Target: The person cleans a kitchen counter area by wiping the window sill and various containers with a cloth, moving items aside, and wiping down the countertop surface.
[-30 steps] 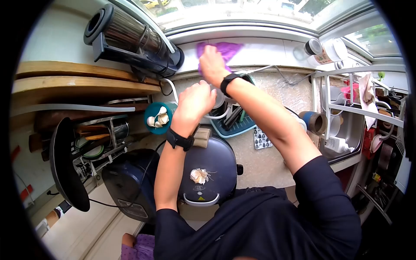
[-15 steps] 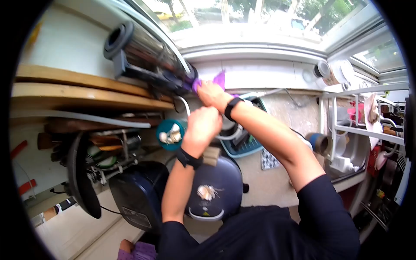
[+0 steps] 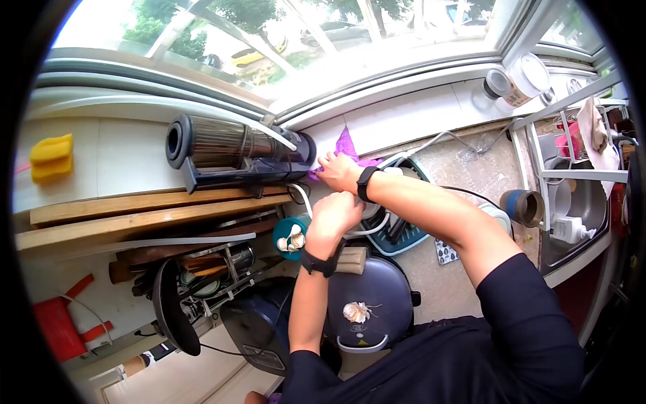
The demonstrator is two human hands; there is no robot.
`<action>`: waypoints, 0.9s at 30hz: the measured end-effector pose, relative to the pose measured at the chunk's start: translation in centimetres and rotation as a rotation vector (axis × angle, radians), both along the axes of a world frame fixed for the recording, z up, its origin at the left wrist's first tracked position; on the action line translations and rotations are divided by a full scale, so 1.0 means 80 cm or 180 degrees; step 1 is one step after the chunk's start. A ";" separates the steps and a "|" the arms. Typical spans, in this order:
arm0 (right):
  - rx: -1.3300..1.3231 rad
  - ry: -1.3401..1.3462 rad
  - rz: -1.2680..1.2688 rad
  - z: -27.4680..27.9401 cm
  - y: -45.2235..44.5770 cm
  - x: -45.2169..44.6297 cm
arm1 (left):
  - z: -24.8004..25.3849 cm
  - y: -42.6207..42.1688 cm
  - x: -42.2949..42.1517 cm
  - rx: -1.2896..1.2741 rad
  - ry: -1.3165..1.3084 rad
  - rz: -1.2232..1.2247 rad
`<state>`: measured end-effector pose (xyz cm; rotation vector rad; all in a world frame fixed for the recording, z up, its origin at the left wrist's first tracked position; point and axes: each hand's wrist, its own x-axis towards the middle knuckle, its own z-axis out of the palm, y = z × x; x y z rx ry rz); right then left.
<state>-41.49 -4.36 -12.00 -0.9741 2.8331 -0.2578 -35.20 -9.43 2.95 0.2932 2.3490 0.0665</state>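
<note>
My right hand [image 3: 338, 172] rests on a crumpled purple cloth [image 3: 346, 143] at the windowsill, fingers bent over it. Purple folds show on both sides of the hand. Just nearer to me, my left hand [image 3: 334, 214] is curled closed, and its fingertips are hidden from view. Beside it stands a teal cup [image 3: 289, 254] holding garlic cloves [image 3: 292, 238]. A dark appliance with a rounded lid [image 3: 369, 293] sits below my hands, with a garlic bulb [image 3: 356, 312] on top. A light-brown block [image 3: 351, 260] lies at the lid's back edge.
A clear cylindrical appliance [image 3: 232, 145] lies on the sill, left of the cloth. A blue basket [image 3: 407, 244] stands under my right forearm. Wooden boards [image 3: 155, 212], a black pan [image 3: 172, 306] and a yellow sponge [image 3: 52, 159] are at left. A white rack [image 3: 538, 151] and sink are at right.
The view has swung left, so more of the sill and the sponge show. My right hand's fingers look more spread over the purple cloth. My left hand stays close beside it.
</note>
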 end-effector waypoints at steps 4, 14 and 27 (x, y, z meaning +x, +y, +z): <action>-0.0169 -0.0213 0.0115 0.004 0.030 -0.004 | -0.001 -0.001 -0.004 0.0356 0.0344 -0.0123; -0.0484 0.0038 0.0222 0.028 0.071 -0.004 | -0.009 -0.007 0.008 0.0818 0.0798 -0.0022; 0.0370 -0.0212 0.0243 0.035 0.051 -0.010 | -0.027 -0.018 -0.004 0.0615 0.0870 0.0090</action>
